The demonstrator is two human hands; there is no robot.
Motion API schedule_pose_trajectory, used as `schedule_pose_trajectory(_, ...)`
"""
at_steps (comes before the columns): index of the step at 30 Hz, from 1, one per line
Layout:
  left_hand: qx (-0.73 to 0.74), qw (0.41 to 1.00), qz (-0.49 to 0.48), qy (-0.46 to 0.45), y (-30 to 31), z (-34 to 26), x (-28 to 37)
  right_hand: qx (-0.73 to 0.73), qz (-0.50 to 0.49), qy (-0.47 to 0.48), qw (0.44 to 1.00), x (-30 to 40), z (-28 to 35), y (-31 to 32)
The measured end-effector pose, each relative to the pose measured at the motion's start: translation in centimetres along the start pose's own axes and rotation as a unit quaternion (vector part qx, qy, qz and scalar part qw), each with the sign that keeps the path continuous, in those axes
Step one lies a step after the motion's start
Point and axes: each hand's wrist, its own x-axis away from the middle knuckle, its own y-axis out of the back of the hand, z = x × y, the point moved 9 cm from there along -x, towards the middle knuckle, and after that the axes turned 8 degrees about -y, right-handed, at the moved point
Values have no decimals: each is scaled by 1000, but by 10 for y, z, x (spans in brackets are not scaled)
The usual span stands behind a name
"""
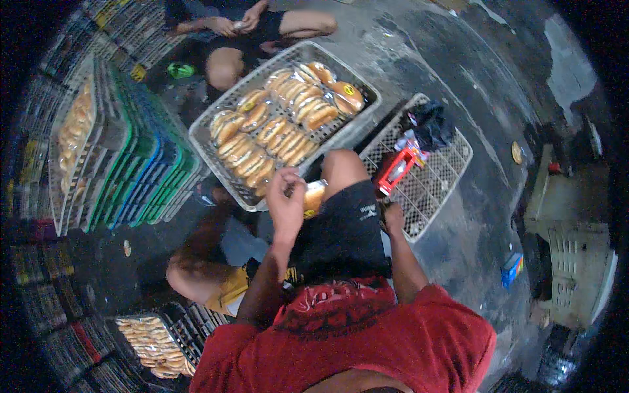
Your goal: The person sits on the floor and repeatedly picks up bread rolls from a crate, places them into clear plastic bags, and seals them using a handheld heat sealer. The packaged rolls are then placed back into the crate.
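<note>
My left hand is in front of the near edge of a grey plastic crate, its fingers bent. Right beside it, against my thigh, is a bun in clear wrap with a yellow label; whether my fingers grip it is unclear. Inside the crate lie rows of wrapped filled buns. My right hand is low beside my knee, at the edge of a grey lattice crate. Its fingers are mostly hidden. Just beyond it, a red item with a pale middle lies on the lattice.
Black plastic lies on the lattice crate. A tall stack of crates stands at left, and another crate of buns lies lower left. Across from me sits another person, hands together. A blue packet is on the floor.
</note>
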Motion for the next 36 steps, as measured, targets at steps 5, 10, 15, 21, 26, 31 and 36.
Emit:
schedule_pose_trajectory(5,-136,989,3,-65,7,-25,-1,-336,72,253,904,119,153,147)
schedule_pose_trajectory(10,-82,994,47,-47,-27,-27,5,-409,267,374,788,191,244,163)
schedule_pose_trajectory(15,-103,992,31,-62,-9,-34,-3,-354,179,488,778,232,270,196)
schedule_pose_trajectory(21,95,966,240,25,-23,4,-14,-328,203,449,806,210,280,168)
schedule_pose_trajectory(26,134,984,-1,121,-6,47,-31,-308,24,393,866,194,281,164)
schedule_pose_trajectory(31,284,921,201,176,-71,80,-85,-303,162,332,879,167,297,168)
schedule_pose_trajectory(36,-583,799,-13,-146,12,174,-222,-439,230,252,831,121,255,151)
